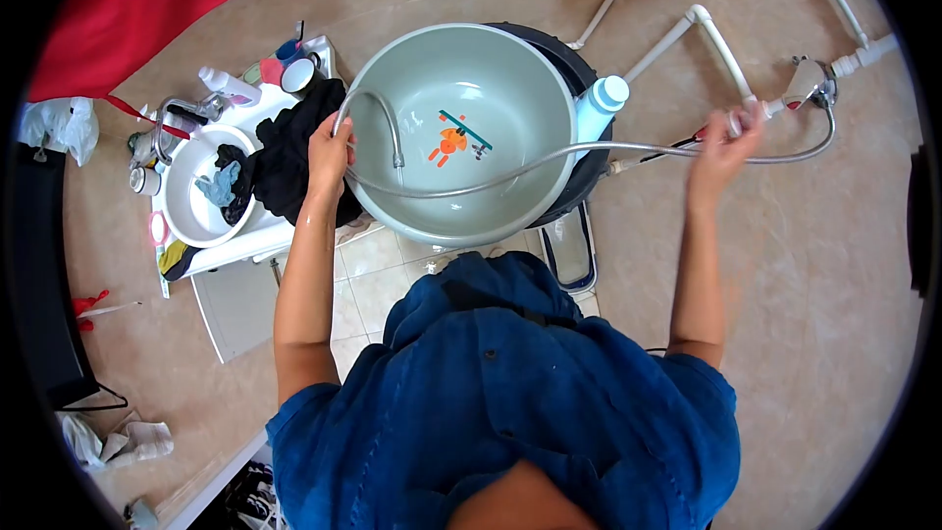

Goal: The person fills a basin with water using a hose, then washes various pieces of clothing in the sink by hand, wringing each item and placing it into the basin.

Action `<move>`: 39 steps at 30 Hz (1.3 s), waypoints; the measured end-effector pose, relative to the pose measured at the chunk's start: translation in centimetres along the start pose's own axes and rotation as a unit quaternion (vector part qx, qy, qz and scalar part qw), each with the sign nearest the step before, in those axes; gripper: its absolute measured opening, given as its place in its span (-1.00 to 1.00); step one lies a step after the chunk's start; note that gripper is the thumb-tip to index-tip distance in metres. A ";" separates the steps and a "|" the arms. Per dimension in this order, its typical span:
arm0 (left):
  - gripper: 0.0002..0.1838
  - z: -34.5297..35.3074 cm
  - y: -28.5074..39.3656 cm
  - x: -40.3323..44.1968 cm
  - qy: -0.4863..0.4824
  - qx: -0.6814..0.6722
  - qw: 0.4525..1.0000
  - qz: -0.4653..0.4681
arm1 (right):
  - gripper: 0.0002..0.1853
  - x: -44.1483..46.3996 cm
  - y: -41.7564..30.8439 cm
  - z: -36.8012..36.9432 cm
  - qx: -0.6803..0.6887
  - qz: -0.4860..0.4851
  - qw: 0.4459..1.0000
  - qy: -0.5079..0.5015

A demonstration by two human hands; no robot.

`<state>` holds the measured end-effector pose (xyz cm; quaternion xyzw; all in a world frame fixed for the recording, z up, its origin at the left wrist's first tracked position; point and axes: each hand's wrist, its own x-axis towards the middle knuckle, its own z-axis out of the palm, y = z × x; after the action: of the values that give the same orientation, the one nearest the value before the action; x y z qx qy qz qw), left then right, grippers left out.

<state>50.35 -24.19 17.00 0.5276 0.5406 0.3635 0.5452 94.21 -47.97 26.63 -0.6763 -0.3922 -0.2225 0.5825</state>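
My left hand [332,149] is closed round a flexible metal hose [461,189] at the left rim of a large pale green basin [392,59]. The hose's end curves over and points down inside the basin, with what looks like a thin stream of water under it. An orange and green picture [453,139] shows on the basin's bottom. To the right, my right hand [726,152] is raised by the white pipe and valve [761,110], fingers bent; what they hold is too blurred to make out. The hose passes beside this hand to a metal fitting [810,83].
A light blue bottle [601,108] stands at the basin's right edge, above a dark tub [589,172]. Left are black cloth [289,157], a white sink [186,206] with wet cloths, a faucet [182,110] and a white bottle [229,85]. Red fabric [147,10] hangs upper left.
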 end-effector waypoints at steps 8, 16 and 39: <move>-0.74 -1.4 1.0 -1.1 -0.008 -0.035 0.998 -0.052 | -0.56 -18.1 -0.4 2.1 0.146 0.555 0.750 -0.328; -0.72 1.0 2.9 -0.4 -0.072 -0.057 0.996 0.003 | -0.31 -20.6 -0.5 6.2 0.265 0.685 0.542 -0.408; -0.59 2.1 11.0 0.4 -0.009 0.145 0.964 0.225 | -0.59 -17.1 -8.0 12.5 0.357 0.695 0.544 -0.306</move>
<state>54.40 -22.22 27.24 0.7120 0.4500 0.3896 0.3725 75.75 -40.46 15.81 -0.5003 -0.0006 0.6308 0.5932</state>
